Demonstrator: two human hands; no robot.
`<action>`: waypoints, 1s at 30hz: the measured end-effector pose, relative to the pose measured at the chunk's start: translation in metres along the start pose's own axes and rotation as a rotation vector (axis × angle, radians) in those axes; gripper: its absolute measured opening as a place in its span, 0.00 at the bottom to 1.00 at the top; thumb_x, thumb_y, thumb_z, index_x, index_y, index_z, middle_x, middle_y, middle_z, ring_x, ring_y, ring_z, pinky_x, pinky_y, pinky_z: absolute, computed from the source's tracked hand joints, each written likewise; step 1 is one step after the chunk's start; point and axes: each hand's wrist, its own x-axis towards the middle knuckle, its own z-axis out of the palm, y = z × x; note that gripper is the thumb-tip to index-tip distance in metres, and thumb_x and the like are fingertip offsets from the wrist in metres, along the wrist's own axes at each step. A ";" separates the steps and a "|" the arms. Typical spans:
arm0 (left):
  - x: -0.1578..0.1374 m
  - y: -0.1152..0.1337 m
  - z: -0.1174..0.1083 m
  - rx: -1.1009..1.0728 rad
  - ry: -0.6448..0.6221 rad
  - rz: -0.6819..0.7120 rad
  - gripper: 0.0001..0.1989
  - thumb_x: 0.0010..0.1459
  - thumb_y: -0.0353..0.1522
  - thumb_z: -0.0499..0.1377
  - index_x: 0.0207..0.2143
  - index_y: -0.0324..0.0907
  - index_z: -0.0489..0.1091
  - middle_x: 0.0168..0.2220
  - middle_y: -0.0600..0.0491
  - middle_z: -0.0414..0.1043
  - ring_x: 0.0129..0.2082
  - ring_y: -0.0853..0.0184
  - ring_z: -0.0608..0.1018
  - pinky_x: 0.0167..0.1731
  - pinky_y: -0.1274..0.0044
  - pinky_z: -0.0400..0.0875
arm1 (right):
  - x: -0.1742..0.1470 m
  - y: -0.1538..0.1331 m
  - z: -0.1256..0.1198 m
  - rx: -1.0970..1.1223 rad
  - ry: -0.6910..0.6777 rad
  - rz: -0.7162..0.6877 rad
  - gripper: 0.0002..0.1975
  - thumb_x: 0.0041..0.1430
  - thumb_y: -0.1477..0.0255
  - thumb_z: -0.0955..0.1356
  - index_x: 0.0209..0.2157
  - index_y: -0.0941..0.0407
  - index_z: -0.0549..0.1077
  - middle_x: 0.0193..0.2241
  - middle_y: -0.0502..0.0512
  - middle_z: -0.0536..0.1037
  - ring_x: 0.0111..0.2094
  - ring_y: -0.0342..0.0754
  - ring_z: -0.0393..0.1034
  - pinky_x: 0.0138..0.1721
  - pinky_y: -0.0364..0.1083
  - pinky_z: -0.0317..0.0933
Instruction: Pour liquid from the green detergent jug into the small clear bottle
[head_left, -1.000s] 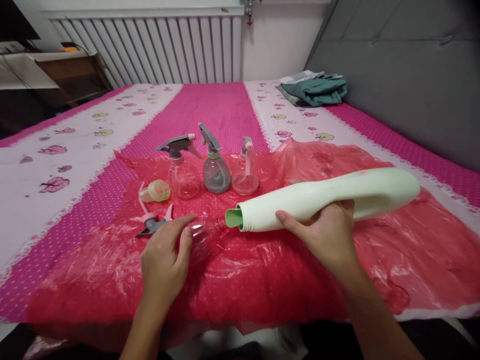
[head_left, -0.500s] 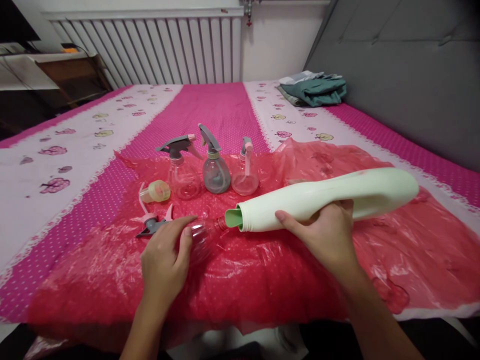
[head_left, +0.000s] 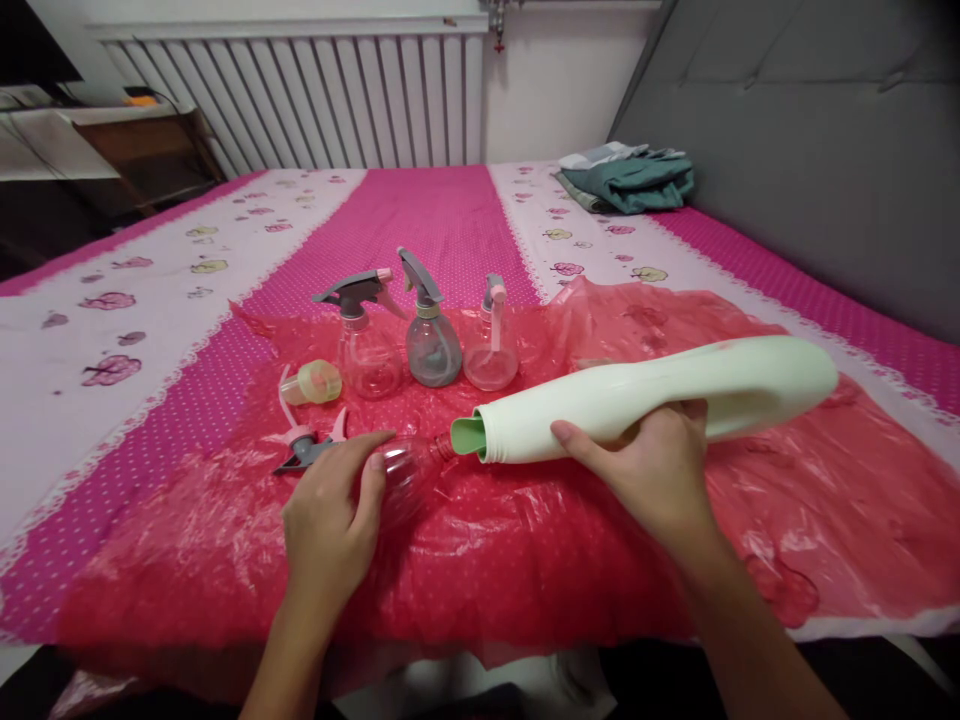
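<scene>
My left hand (head_left: 334, 500) is closed round a clear spray bottle body (head_left: 409, 475), tilted with its open neck to the right. A pale green detergent bottle (head_left: 585, 405) lies nearly level in my right hand (head_left: 660, 470), which grips it by the handle. Its green spout meets or almost meets the clear bottle's neck; I cannot make out any liquid between them. Just beyond my left hand lies a loose grey and pink spray trigger head (head_left: 301, 447). Behind it is a small yellowish cap (head_left: 319, 382) lying on its side.
Three spray bottles stand upright behind my hands: a clear one (head_left: 367, 360), a grey one (head_left: 433, 350) and a pink-nozzled one (head_left: 490, 367). A red plastic sheet (head_left: 525, 560) covers the near bed (head_left: 427, 220). Folded cloths (head_left: 630, 182) lie by the grey headboard (head_left: 810, 150).
</scene>
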 end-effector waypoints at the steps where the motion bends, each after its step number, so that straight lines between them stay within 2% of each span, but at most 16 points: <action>1: 0.000 0.000 0.000 -0.001 0.000 -0.004 0.22 0.73 0.43 0.50 0.49 0.46 0.82 0.47 0.49 0.86 0.47 0.54 0.84 0.47 0.65 0.74 | 0.000 0.000 0.000 0.003 -0.001 -0.008 0.41 0.44 0.33 0.70 0.40 0.57 0.80 0.43 0.63 0.82 0.55 0.70 0.73 0.68 0.67 0.50; 8: 0.000 -0.002 0.000 -0.009 0.006 0.012 0.21 0.73 0.42 0.50 0.50 0.45 0.81 0.47 0.48 0.86 0.48 0.53 0.84 0.48 0.64 0.74 | -0.001 0.002 0.001 -0.026 0.013 -0.024 0.45 0.46 0.30 0.68 0.43 0.57 0.81 0.43 0.65 0.82 0.56 0.71 0.72 0.66 0.69 0.53; 21: -0.001 0.000 0.000 -0.007 0.010 0.020 0.22 0.74 0.42 0.50 0.50 0.44 0.82 0.46 0.48 0.85 0.47 0.53 0.84 0.47 0.65 0.74 | -0.001 0.000 -0.001 -0.001 -0.002 -0.008 0.41 0.45 0.33 0.69 0.42 0.56 0.81 0.43 0.62 0.83 0.55 0.70 0.73 0.68 0.68 0.50; 30: -0.001 -0.001 0.000 0.002 0.014 0.029 0.22 0.74 0.41 0.50 0.50 0.44 0.82 0.46 0.48 0.85 0.47 0.54 0.84 0.47 0.66 0.74 | -0.002 0.003 0.002 -0.033 0.020 -0.014 0.46 0.44 0.29 0.67 0.42 0.57 0.81 0.41 0.63 0.83 0.54 0.71 0.73 0.66 0.68 0.53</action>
